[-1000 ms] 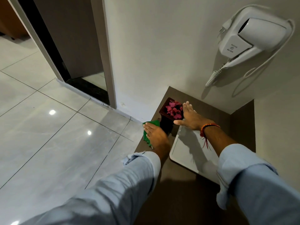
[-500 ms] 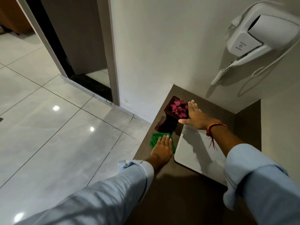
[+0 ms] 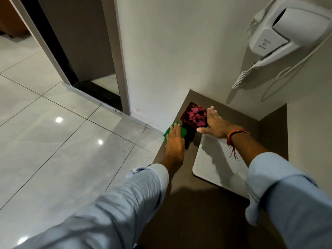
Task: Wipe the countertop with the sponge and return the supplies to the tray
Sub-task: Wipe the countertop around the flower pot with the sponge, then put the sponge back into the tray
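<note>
A green sponge (image 3: 168,131) lies flat on the brown countertop (image 3: 194,203) near its left edge. My left hand (image 3: 174,139) presses down on the sponge and covers most of it. My right hand (image 3: 214,124) rests flat, fingers spread, against the right side of a dark square pot (image 3: 190,125) filled with pink petals, at the far end of a white tray (image 3: 215,166). The sponge sits just left of the pot.
A white wall-mounted hair dryer (image 3: 276,35) with a coiled cord hangs above the counter's back right. Walls close the counter at the back and right. Left of the counter drops to a glossy tiled floor (image 3: 62,141), with a doorway (image 3: 75,51) beyond.
My left hand has slid the sponge away from me along the counter's left edge, back beside the pot. My right hand has stayed by the pot.
</note>
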### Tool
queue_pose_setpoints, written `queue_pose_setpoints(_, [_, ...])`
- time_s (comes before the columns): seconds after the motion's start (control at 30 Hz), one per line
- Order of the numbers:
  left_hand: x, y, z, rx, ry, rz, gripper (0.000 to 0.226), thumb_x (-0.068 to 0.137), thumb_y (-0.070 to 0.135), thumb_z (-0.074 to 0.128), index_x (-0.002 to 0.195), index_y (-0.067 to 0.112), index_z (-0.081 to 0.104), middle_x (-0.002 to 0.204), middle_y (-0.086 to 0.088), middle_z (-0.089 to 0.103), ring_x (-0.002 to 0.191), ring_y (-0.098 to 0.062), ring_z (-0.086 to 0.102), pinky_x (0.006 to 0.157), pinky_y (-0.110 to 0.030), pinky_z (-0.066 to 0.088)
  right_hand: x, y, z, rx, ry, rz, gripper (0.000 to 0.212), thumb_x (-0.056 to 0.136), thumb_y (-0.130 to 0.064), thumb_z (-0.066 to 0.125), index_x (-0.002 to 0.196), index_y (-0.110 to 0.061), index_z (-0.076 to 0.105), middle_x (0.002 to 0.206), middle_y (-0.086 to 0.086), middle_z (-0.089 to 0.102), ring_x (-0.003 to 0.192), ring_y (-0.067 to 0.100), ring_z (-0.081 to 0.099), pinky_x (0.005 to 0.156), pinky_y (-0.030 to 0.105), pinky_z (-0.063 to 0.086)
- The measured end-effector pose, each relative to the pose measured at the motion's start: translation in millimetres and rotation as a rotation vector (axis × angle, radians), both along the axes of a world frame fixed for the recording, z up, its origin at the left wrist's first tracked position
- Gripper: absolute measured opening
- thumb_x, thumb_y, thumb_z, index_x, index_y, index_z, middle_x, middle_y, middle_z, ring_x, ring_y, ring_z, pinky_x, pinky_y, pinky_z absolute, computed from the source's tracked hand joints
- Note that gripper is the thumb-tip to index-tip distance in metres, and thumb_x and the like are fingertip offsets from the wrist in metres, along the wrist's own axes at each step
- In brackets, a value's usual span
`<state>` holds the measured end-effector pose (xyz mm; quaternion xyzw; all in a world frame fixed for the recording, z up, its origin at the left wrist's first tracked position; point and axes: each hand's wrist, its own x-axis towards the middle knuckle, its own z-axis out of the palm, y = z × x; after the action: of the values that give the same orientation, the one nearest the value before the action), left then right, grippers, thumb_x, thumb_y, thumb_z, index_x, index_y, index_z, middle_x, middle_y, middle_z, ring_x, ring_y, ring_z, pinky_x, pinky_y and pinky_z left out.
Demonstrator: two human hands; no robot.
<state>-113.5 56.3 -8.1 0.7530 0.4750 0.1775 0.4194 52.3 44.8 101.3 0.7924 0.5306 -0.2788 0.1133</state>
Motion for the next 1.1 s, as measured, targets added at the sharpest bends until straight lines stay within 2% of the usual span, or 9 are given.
queue_pose_setpoints(0.23, [-28.8, 2.2, -49.4, 0.299, 0.487, -0.454, 0.068, 0.104, 0.016, 0.044, 0.158, 0.004, 0.005, 0.167, -0.018, 0.004, 0.154, -0.036, 0.002, 0.125, -0.053, 0.010, 1.7, -0.9, -1.5, 0.015, 0.026, -0.007, 0.107, 0.091, -0.053, 0.054, 0.152, 0.001, -0.016, 0.161, 0.021, -0.023, 0.152, 0.033, -0.012, 0.124, 0.048, 0.006])
queue_pose_setpoints(0.4, [-31.6, 25.4, -32.9, 0.331, 0.658, -0.685, 0.051, 0.104, 0.023, 0.040, 0.150, 0.000, 0.033, 0.156, -0.024, 0.036, 0.143, -0.040, 0.036, 0.118, -0.053, 0.032, -1.3, 0.4, 0.4, 0.016, 0.014, -0.015, 0.107, 0.091, -0.053, 0.053, 0.152, 0.001, -0.016, 0.161, 0.021, -0.022, 0.152, 0.033, -0.011, 0.124, 0.048, 0.006])
queue_pose_setpoints(0.5, [-33.9, 38.3, -11.6, 0.270, 0.552, -0.684, 0.037, 0.103, 0.032, 0.043, 0.127, 0.006, 0.054, 0.124, -0.021, 0.065, 0.107, -0.037, 0.065, 0.095, -0.046, 0.054, -2.4, -3.8, 3.4, 0.049, 0.030, -0.026, 0.108, 0.089, -0.055, 0.055, 0.153, -0.002, -0.014, 0.162, 0.018, -0.020, 0.152, 0.032, -0.011, 0.124, 0.049, 0.005])
queue_pose_setpoints(0.63, [-33.6, 31.3, 14.3, 0.317, 0.347, -0.623, 0.038, 0.103, 0.034, 0.038, 0.130, 0.011, 0.050, 0.111, -0.017, 0.069, 0.090, -0.033, 0.068, 0.080, -0.042, 0.058, 2.3, -20.4, 0.1, 0.237, 0.191, -0.184, 0.109, 0.085, -0.061, 0.058, 0.156, -0.009, -0.007, 0.165, 0.011, -0.013, 0.154, 0.028, -0.005, 0.124, 0.047, 0.007])
queue_pose_setpoints(0.7, [-32.3, 21.6, 21.8, 0.347, 0.239, -0.634, 0.041, 0.103, 0.034, 0.039, 0.138, 0.013, 0.045, 0.117, -0.015, 0.068, 0.093, -0.030, 0.068, 0.081, -0.040, 0.058, 1.0, -39.5, -8.1, 0.432, 0.226, -0.446, 0.093, 0.085, -0.067, 0.053, 0.154, -0.011, 0.024, 0.164, 0.012, 0.019, 0.149, 0.028, 0.025, 0.121, 0.047, 0.025])
queue_pose_setpoints(0.77, [-26.7, 8.4, 25.2, 0.403, 0.165, -0.662, 0.047, 0.102, 0.033, 0.042, 0.144, 0.013, 0.040, 0.128, -0.013, 0.064, 0.102, -0.029, 0.067, 0.087, -0.040, 0.057, -2.9, -66.1, -27.8, 0.591, 0.219, -0.808, 0.068, 0.086, -0.072, 0.041, 0.106, -0.012, 0.064, 0.123, 0.019, 0.064, 0.104, 0.025, 0.064, 0.095, 0.047, 0.054])
queue_pose_setpoints(0.8, [-22.5, -0.3, 24.9, 0.450, 0.141, -0.673, 0.051, 0.101, 0.033, 0.045, 0.147, 0.013, 0.037, 0.134, -0.013, 0.061, 0.109, -0.029, 0.065, 0.093, -0.042, 0.055, -5.8, -81.9, -38.2, 0.594, 0.311, -0.990, 0.066, 0.086, -0.073, 0.038, 0.087, -0.012, 0.063, 0.103, 0.019, 0.067, 0.083, 0.024, 0.065, 0.082, 0.046, 0.058])
queue_pose_setpoints(0.93, [-0.7, -43.2, 9.4, 0.624, 0.170, -0.834, 0.075, 0.094, 0.026, 0.061, 0.156, 0.013, 0.022, 0.162, -0.013, 0.029, 0.150, -0.029, 0.028, 0.122, -0.051, 0.023, -30.1, -138.2, -77.8, 0.367, 1.381, -1.365, 0.062, 0.086, -0.069, 0.048, 0.111, -0.016, 0.064, 0.122, 0.018, 0.066, 0.119, 0.042, 0.060, 0.085, 0.055, 0.054])
queue_pose_setpoints(1.1, [18.6, -63.9, -8.3, 0.209, -0.019, -0.932, 0.080, 0.087, 0.042, 0.060, 0.156, 0.024, 0.024, 0.165, -0.003, 0.024, 0.153, -0.019, 0.012, 0.125, -0.043, 0.009, -25.6, -162.4, -102.1, 0.735, 1.307, -1.448, 0.038, 0.096, -0.024, 0.057, 0.129, -0.005, 0.060, 0.131, 0.023, 0.063, 0.118, 0.038, 0.062, 0.104, 0.055, 0.047])
